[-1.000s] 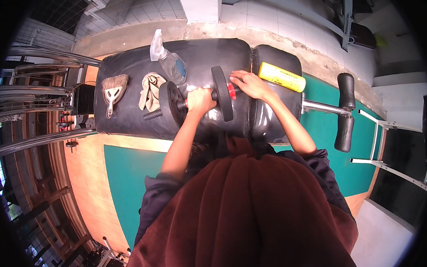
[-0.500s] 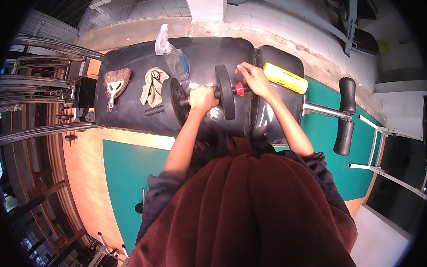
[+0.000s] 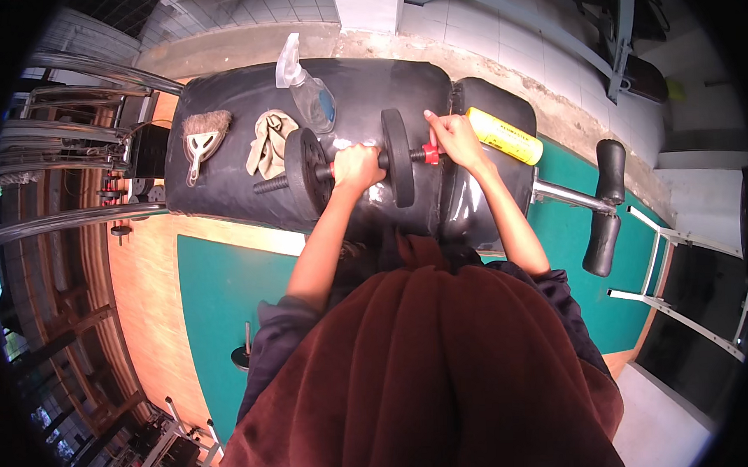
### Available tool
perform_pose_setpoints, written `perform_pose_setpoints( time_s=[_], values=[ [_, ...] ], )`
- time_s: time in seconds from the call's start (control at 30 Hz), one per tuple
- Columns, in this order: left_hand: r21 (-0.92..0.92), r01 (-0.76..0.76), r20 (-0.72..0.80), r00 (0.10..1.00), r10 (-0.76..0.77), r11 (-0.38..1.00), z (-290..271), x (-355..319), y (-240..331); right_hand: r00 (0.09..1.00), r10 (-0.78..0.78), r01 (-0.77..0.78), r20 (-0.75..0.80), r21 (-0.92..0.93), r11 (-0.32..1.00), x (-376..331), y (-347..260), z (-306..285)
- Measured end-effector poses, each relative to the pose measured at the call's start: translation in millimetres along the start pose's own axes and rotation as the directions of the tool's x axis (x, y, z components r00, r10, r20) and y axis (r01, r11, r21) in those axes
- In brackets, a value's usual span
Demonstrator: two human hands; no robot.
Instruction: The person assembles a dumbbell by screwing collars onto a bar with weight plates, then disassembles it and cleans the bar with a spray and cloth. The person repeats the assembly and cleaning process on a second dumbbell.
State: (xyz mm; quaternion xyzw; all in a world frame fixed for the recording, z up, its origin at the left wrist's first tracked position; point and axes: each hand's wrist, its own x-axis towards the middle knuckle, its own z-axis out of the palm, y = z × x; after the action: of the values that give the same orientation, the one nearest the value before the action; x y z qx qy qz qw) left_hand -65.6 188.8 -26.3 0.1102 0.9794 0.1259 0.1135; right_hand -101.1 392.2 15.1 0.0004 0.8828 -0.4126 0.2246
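A dumbbell with black plates lies across the padded black bench. My left hand is wrapped round its handle between the two plates. On the right end of the threaded bar sits a red collar nut, a little way out from the plate. My right hand is at this nut, thumb stretched up and apart from the other fingers, which touch or nearly touch the nut's outer side. The far plate is left of my left hand, with bare threaded bar beyond it.
Left on the bench are a brush, a beige cloth and a clear spray bottle. A yellow can lies beside my right hand. Foam leg rollers stick out at the right. Metal bars stand at the left.
The red nut sits slightly farther out from the right plate. My right hand has shifted a little right and its thumb points up more. My left hand keeps its hold.
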Motion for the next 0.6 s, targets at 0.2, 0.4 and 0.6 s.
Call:
perform_pose_setpoints(
  time_s=[0.2,0.4,0.6],
  values=[
    [0.031,0.016,0.02,1.0,-0.017,0.999,1,0,-1,0.924,-0.372,0.366,-0.091,-0.072,0.928,5,14,-4],
    [0.019,0.02,0.0,1.0,-0.02,1.0,-1,-1,0,0.925,-0.229,0.273,-0.304,0.11,0.956,7,37,-7],
    [0.012,0.003,-0.007,1.0,-0.003,1.0,-2,-1,0,0.943,-0.28,0.32,-0.179,0.268,0.909,8,59,-6]
  ],
)
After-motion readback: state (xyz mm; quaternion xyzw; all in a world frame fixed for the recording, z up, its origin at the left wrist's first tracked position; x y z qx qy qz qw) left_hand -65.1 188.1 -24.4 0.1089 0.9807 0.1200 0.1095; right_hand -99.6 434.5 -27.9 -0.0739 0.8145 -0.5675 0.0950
